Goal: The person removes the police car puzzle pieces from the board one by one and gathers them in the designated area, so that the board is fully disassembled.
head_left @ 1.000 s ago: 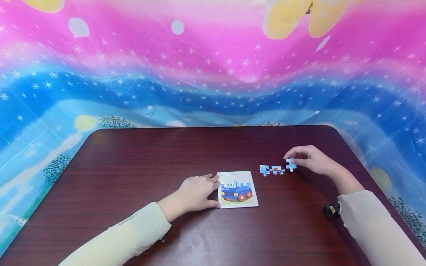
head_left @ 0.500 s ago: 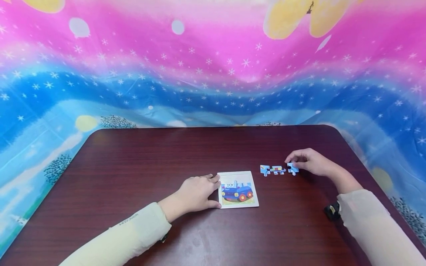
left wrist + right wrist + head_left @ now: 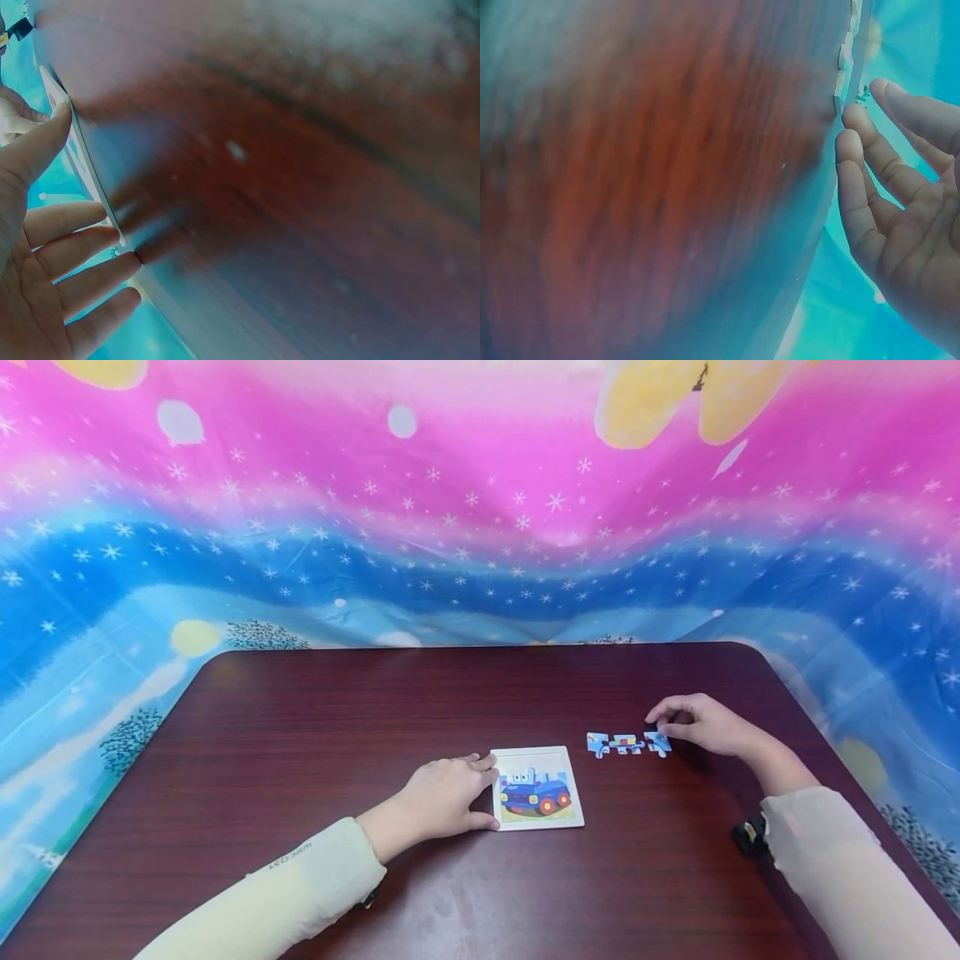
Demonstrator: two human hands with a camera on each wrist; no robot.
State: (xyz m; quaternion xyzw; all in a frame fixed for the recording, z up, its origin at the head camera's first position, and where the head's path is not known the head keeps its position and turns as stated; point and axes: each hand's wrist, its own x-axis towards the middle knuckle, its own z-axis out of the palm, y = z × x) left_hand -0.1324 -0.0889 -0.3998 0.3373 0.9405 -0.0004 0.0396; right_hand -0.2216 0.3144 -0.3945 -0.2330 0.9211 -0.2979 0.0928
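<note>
In the head view, a square jigsaw board (image 3: pixel 575 797) with a white border and a picture of a blue truck lies on the table. My left hand (image 3: pixel 446 797) rests at the board's left edge; in the left wrist view its thumb (image 3: pixel 49 135) and straight fingers touch the edge. Right of the board lie three loose puzzle pieces in a row: a left piece (image 3: pixel 597 743), a middle piece (image 3: pixel 626 744) and a right piece (image 3: pixel 657 744). My right hand (image 3: pixel 708 725) is at the right piece, fingertips touching or just above it. Its fingers are loosely bent, thumb apart, in the right wrist view.
The dark red wooden table (image 3: pixel 360 710) has rounded far corners. Behind and beside it hangs a pink and blue cloth (image 3: pixel 480 527) with snowflakes. A small black device (image 3: pixel 748 837) sits under the right sleeve.
The right hand has brought the right puzzle piece down beside the middle one, and the piece has turned a little. The left hand and the board have stayed put.
</note>
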